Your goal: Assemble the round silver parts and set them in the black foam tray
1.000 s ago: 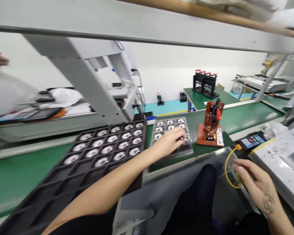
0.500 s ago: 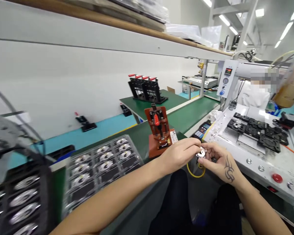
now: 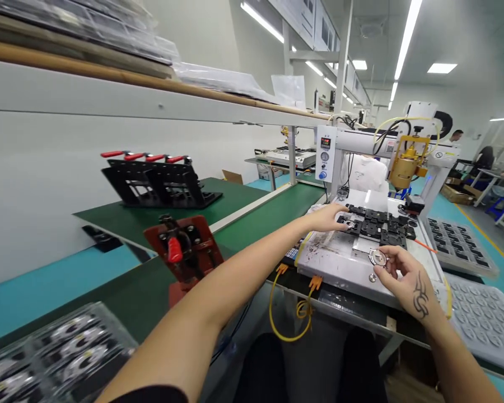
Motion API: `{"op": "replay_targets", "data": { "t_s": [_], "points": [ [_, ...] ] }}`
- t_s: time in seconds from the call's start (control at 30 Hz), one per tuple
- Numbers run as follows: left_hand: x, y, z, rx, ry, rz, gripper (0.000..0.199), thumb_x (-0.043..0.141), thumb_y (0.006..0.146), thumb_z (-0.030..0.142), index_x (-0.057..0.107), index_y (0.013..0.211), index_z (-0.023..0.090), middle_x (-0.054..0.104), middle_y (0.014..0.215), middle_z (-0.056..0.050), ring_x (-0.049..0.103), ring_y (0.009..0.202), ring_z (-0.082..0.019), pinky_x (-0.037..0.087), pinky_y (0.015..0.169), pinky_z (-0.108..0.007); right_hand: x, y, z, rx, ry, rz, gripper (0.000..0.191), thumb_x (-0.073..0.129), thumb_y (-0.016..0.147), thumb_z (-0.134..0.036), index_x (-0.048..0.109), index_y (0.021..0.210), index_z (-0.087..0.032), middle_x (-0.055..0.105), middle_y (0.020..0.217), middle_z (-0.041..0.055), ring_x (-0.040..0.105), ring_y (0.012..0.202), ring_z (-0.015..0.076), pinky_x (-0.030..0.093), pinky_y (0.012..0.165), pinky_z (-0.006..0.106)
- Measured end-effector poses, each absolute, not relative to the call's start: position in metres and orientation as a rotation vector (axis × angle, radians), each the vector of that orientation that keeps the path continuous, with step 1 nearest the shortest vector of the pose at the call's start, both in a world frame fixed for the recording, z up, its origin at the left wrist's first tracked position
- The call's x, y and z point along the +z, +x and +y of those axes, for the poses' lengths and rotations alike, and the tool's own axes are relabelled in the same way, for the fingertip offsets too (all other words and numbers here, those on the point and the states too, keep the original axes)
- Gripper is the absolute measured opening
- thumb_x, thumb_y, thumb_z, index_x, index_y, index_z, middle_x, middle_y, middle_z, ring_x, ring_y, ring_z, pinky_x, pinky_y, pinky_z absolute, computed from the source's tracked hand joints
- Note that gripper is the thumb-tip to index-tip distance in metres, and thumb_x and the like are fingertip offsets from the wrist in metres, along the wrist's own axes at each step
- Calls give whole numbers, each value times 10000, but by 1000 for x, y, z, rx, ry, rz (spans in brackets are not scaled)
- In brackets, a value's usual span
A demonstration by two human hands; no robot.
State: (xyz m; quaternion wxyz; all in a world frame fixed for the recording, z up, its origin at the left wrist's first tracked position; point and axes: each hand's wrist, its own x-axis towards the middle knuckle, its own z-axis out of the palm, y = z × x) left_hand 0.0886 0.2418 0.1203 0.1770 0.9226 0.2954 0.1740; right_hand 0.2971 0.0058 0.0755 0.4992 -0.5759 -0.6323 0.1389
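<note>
Between the thumb and fingers of my right hand is a round silver metal part, held above the front of the machine's white bed. My left hand reaches to the left end of the black fixture blocks on that bed. Its thumb and fingers are spread around a small silver part seated in the leftmost block. The fingertips touch or nearly touch the block; which one, I cannot tell.
A gold dispenser head hangs over the bed's right side. Left of my arm stands a brown clamp fixture with a red handle. Trays of parts lie lower left; another tray sits right. A yellow cable loops below the bed.
The view has swung right. My hands, together over my lap before, have parted: the left has reached out to the fixture blocks, the right has carried the round part over the bed.
</note>
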Motion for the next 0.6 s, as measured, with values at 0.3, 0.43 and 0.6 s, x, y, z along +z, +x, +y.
{"op": "replay_targets", "data": {
  "t_s": [0.3,0.43,0.6],
  "points": [
    [119,125,300,149,2603,772,492,855,709,480,826,1123,216,786,1305,-77,707,1207,-305,519,990,-316,73,341,-27,305,-1482,-1417,453,773,893,-500,723,1237,-209,628,767,-5,593,671,190,540,669,334],
    [123,127,303,128,2602,774,512,870,658,480,835,1099,224,805,1229,-61,721,1124,-294,528,922,-304,78,342,-3,325,-1498,-1433,452,739,912,-511,706,1215,-177,627,771,3,587,683,190,512,657,330],
    [126,125,295,251,2577,789,465,875,633,405,824,1038,182,813,1118,-82,729,1056,-311,545,913,-335,88,331,51,263,-1523,-1525,468,687,922,-551,696,1174,-157,626,798,17,584,716,199,484,660,325]
  ]
}}
